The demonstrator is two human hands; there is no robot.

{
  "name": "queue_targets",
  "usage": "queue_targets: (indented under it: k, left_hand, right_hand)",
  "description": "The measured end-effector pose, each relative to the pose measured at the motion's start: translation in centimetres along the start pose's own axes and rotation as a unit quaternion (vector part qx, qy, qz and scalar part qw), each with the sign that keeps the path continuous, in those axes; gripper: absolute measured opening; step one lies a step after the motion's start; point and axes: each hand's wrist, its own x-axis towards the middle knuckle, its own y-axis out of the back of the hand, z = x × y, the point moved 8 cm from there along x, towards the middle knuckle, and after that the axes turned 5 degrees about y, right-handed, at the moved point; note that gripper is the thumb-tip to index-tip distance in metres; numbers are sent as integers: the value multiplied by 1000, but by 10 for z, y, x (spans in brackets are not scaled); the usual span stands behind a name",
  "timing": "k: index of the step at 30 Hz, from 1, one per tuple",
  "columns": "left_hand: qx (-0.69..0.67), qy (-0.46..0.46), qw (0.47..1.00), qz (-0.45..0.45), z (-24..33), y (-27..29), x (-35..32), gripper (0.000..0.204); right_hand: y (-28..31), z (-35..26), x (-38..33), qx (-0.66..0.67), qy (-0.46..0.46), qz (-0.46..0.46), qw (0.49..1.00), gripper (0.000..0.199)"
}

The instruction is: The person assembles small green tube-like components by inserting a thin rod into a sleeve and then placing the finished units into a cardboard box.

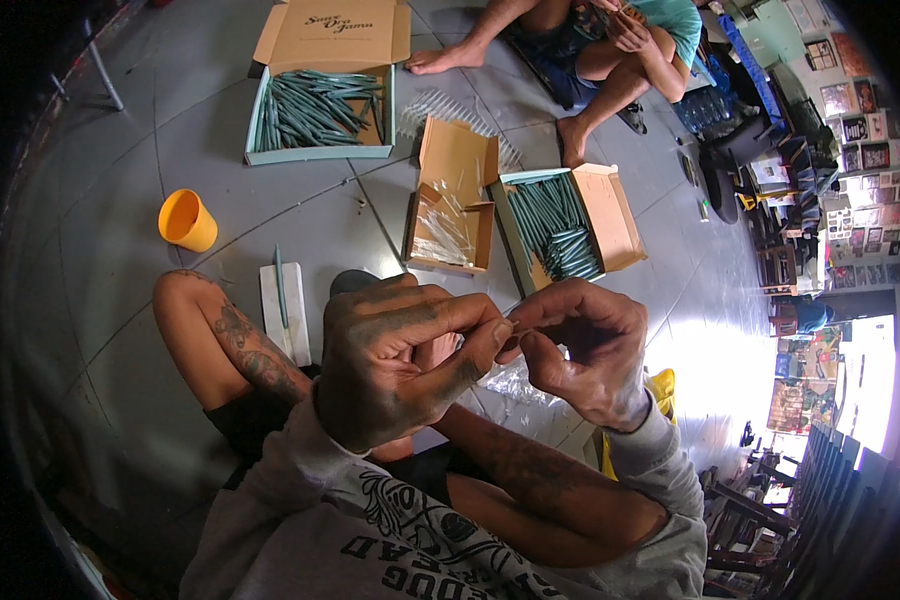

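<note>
In front of my chest, my left hand (395, 355) and my right hand (592, 355) meet at the fingertips. Thumb and forefinger of each are pinched together around something tiny, which the fingers mostly hide; I cannot make out its kind. Below the fingers, crumpled clear plastic (522, 382) shows on the floor. To the left of my hands a slim, pointed dark green stick (280, 285) lies lengthwise on a narrow whitish block (295, 300). Beyond the hands stands an open brown cardboard box (420, 215) holding thin clear slivers (448, 228).
Two open boxes hold many dark green sticks: a larger one (253, 140) at far left, another (515, 235) ahead. A yellow cup (202, 232) stands at left. Ribbed clear plastic (460, 112) lies behind the boxes. Another person (620, 70) sits on the floor at far right.
</note>
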Motion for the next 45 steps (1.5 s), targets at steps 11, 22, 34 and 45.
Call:
queue_targets:
  k: [11,22,34,45]
  left_hand:
    - [41,-29,999,-8,5,-2,-2,10]
    - [32,-18,999,-27,-2,-4,-3,15]
    - [16,-7,1000,-14,0,-2,-2,19]
    - [25,-13,999,-21,7,-3,-2,17]
  right_hand:
    - [1,-7,3,-80,44,-7,996,12]
    - [3,7,1,-8,-15,-19,1000,14]
    - [7,4,-2,-13,-11,-19,1000,15]
    - [5,-11,1,-93,65,-10,994,11]
